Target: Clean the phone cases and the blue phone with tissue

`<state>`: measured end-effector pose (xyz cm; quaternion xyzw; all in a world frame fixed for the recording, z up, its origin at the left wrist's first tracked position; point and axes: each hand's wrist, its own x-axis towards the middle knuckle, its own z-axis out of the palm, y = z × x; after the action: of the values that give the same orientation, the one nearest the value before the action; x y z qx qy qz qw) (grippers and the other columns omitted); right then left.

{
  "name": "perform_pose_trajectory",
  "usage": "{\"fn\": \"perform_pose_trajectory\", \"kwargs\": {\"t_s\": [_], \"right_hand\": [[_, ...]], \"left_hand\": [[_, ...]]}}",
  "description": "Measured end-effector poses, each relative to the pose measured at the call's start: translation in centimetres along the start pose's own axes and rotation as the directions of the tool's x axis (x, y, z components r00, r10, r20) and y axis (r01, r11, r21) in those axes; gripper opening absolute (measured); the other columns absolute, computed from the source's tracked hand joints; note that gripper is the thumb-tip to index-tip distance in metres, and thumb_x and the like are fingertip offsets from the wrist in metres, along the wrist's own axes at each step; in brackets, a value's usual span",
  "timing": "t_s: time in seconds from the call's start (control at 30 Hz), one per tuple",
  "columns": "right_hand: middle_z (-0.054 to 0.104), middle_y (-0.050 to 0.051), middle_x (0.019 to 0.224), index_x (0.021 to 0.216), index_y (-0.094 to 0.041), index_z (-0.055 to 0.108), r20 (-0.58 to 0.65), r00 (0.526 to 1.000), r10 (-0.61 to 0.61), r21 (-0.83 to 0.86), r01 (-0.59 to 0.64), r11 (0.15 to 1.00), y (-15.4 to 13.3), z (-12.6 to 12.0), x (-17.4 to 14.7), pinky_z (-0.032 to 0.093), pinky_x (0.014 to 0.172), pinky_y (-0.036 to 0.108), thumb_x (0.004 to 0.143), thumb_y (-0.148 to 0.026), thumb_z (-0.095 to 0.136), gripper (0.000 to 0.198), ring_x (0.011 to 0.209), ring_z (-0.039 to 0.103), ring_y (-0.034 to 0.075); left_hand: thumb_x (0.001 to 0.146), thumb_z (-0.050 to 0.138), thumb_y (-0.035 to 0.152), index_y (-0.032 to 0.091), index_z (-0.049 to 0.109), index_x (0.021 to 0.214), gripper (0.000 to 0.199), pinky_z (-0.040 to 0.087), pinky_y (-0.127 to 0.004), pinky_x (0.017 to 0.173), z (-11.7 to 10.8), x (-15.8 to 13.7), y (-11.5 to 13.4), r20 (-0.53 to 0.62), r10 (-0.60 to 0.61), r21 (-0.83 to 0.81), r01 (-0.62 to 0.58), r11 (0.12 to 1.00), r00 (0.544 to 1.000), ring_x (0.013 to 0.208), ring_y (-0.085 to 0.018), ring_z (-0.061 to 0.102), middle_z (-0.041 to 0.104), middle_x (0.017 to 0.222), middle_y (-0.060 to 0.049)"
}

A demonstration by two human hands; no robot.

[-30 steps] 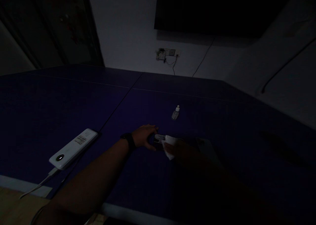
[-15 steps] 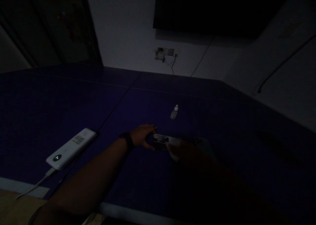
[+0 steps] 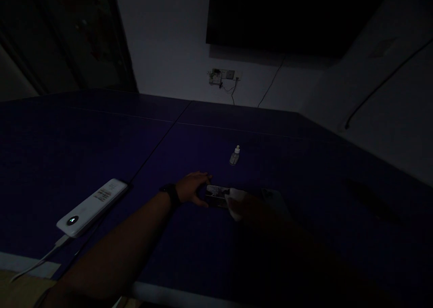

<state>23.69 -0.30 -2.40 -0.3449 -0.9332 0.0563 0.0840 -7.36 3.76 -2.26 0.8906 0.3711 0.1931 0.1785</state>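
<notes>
A dark, flat phone [image 3: 216,191] lies on the blue table, with a pale, glossy pattern on its upper face. My left hand [image 3: 193,188], a black band on its wrist, braces the phone's left end between thumb and fingers. In dim light, my right hand [image 3: 250,209] presses a white tissue [image 3: 236,212] onto the phone's right part, hiding that end. Just right of this hand lies a second phone [image 3: 276,199], its back camera lenses up, partly covered by the forearm. Beyond the hands is a small clear bottle [image 3: 234,158] with a white cap.
A white power bank [image 3: 93,209] with a lit display and a plugged-in white cable [image 3: 40,260] lies at left on the blue table [image 3: 152,227]. A dark, long shape [image 3: 372,202] is at right. Behind are wall sockets [image 3: 223,75] with cords and a large black screen [image 3: 280,19].
The view has shifted slightly, so everything sits a little left and lower. My right hand and the tissue have moved slightly along the phone; my left hand keeps its place at the phone's end.
</notes>
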Motion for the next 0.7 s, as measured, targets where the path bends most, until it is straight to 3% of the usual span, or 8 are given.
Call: {"fn": "perform_pose_trajectory", "kwargs": {"t_s": [0.17, 0.27, 0.33, 0.5, 0.7], "right_hand": [[0.07, 0.014, 0.115, 0.137, -0.017, 0.059, -0.013, 0.984, -0.179, -0.046, 0.178, 0.983, -4.1, 0.1, 4.3, 0.053, 0.082, 0.033, 0.09, -0.008, 0.052, 0.048, 0.092, 0.064, 0.023], [0.068, 0.017, 0.121, 0.135, -0.012, 0.059, -0.037, 0.949, -0.313, -0.109, 0.308, 0.945, -4.9, 0.3, 5.7, 0.052, 0.08, 0.034, 0.084, -0.003, 0.055, 0.053, 0.089, 0.063, 0.023], [0.066, 0.017, 0.127, 0.136, -0.012, 0.059, -0.034, 0.943, -0.332, -0.131, 0.325, 0.937, -4.6, 0.8, 5.8, 0.053, 0.08, 0.036, 0.083, -0.002, 0.054, 0.054, 0.09, 0.062, 0.025], [0.069, 0.012, 0.119, 0.139, -0.023, 0.059, -0.031, 0.988, -0.153, -0.108, 0.149, 0.983, -1.9, 1.8, 2.8, 0.056, 0.086, 0.039, 0.091, -0.01, 0.045, 0.052, 0.099, 0.065, 0.026], [0.067, 0.008, 0.125, 0.131, -0.029, 0.063, -0.039, 0.999, -0.014, -0.127, 0.009, 0.992, 2.0, -0.3, -2.8, 0.057, 0.089, 0.04, 0.097, -0.03, 0.054, 0.035, 0.107, 0.066, 0.026]], "left_hand": [[0.066, 0.088, 0.047, 0.02, 0.057, 0.123, 0.07, 0.029, -0.053, 0.121, -0.3, 0.1, 0.5, 0.053, 0.007, 0.11, -0.013, 0.994, 0.999, 0.145, -0.034, 0.042, 0.053, 0.149, -0.016], [0.067, 0.087, 0.043, 0.019, 0.05, 0.135, 0.081, 0.031, -0.052, 0.12, -0.4, 0.1, 0.8, 0.085, 0.004, 0.184, -0.019, 0.983, 0.996, 0.144, -0.034, 0.043, 0.053, 0.149, -0.017], [0.07, 0.085, 0.043, 0.017, 0.047, 0.139, 0.083, 0.032, -0.05, 0.12, -0.4, 0.2, 1.1, 0.097, 0.006, 0.225, -0.027, 0.974, 0.995, 0.144, -0.034, 0.043, 0.052, 0.149, -0.018], [0.072, 0.08, 0.054, 0.017, 0.051, 0.135, 0.079, 0.032, -0.052, 0.12, -0.4, 0.0, 1.7, 0.094, 0.016, 0.299, -0.043, 0.953, 0.995, 0.143, -0.035, 0.044, 0.051, 0.151, -0.018], [0.07, 0.078, 0.059, 0.017, 0.049, 0.135, 0.083, 0.035, -0.051, 0.118, -0.4, 0.0, 2.1, 0.1, 0.006, 0.358, -0.042, 0.933, 0.995, 0.14, -0.035, 0.047, 0.051, 0.151, -0.018]]}}
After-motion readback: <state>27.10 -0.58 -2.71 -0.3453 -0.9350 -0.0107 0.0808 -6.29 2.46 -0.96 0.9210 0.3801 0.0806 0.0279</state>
